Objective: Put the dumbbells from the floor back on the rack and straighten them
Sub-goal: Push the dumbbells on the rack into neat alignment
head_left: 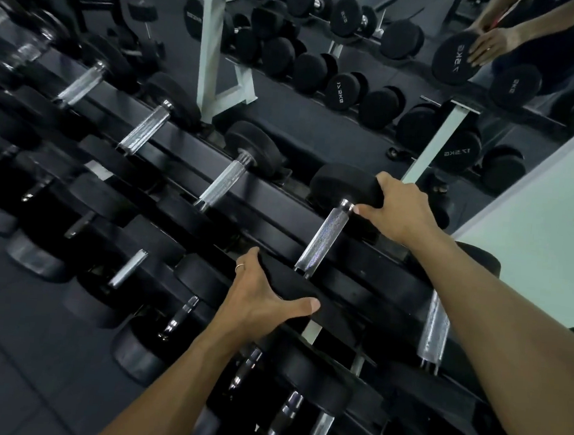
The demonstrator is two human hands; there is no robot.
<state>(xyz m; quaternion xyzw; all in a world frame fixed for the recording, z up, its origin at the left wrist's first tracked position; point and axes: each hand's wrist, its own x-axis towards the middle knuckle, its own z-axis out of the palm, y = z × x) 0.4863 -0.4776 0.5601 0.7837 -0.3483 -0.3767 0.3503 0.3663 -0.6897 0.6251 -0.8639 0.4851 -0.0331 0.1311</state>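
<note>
The left hand (265, 298) grips the near head of a dumbbell (321, 240) lying on the top rack (273, 199); the right hand (396, 208) clasps its far head. It seems already racked, only straightening left. No dumbbell shows on the floor (10, 350).

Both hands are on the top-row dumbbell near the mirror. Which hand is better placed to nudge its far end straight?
Probably the right hand: it grips the far head beside the mirror. The left hand holds the near head at the rack's front edge, so it can only steady that end.
</note>
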